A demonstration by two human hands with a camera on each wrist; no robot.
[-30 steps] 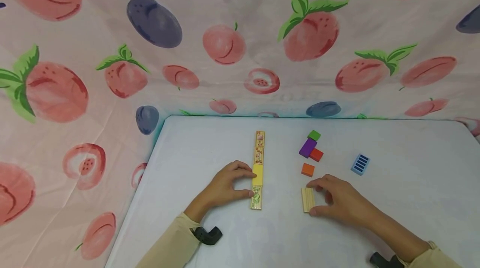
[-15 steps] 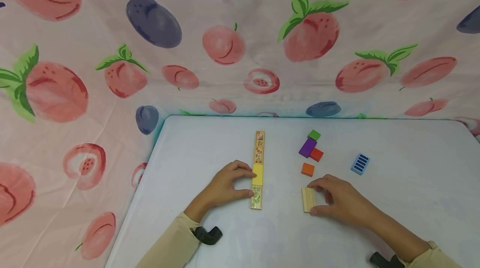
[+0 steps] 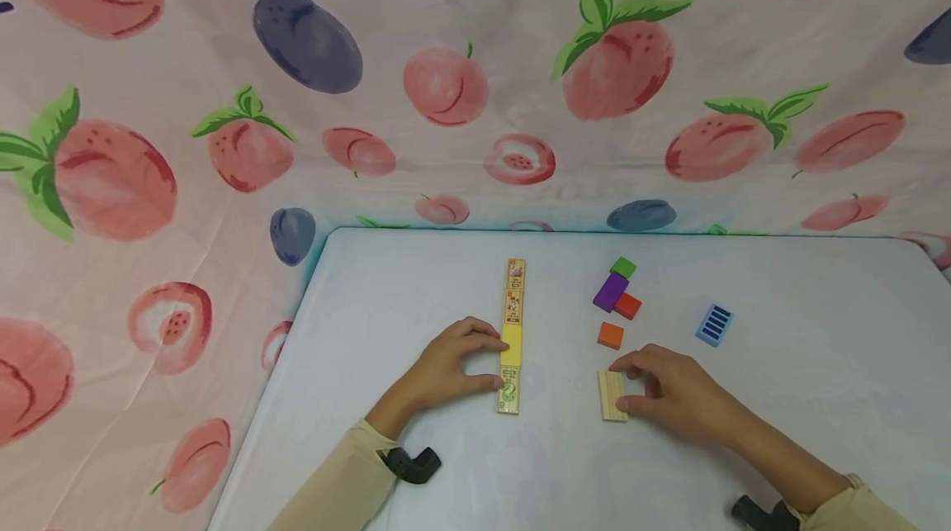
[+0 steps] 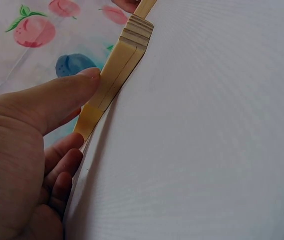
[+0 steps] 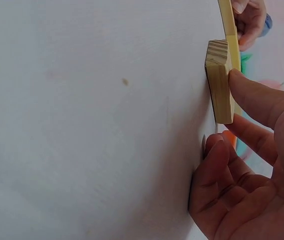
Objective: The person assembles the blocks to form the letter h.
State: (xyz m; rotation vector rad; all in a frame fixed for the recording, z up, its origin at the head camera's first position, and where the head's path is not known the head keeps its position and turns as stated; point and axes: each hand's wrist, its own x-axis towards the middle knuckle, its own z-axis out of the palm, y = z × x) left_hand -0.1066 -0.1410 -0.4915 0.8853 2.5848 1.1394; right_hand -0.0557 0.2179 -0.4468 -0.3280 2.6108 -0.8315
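A row of four flat wooden tiles (image 3: pixel 511 335) is seen laid end to end on a white table (image 3: pixel 817 399), its long axis running straight away from the person, the near end marked by a green-printed tile (image 3: pixel 508 393) and the third by a plain yellow one (image 3: pixel 510 347). The left hand (image 3: pixel 446 366) is pressed against the row's left edge, forefinger curled to the yellow tile and thumb (image 4: pixel 64 95) set against the near tile's side, apparently so that the line is kept straight. A loose ridged wooden tile (image 3: pixel 612 395), lying flat well to the right of the row with its long axis parallel to it, is pinched by the right hand (image 3: pixel 672 399) between the thumb (image 5: pixel 254 97) on its near end and the fingertips at its far end, a grip suited to lifting or sliding it. Beyond it, green (image 3: pixel 622 267), purple (image 3: pixel 610 292), red (image 3: pixel 627 305) and orange (image 3: pixel 610 335) blocks are clustered, and a blue striped tile (image 3: pixel 715 324) lies apart. A peach-printed cloth (image 3: pixel 223 101) is hung behind.
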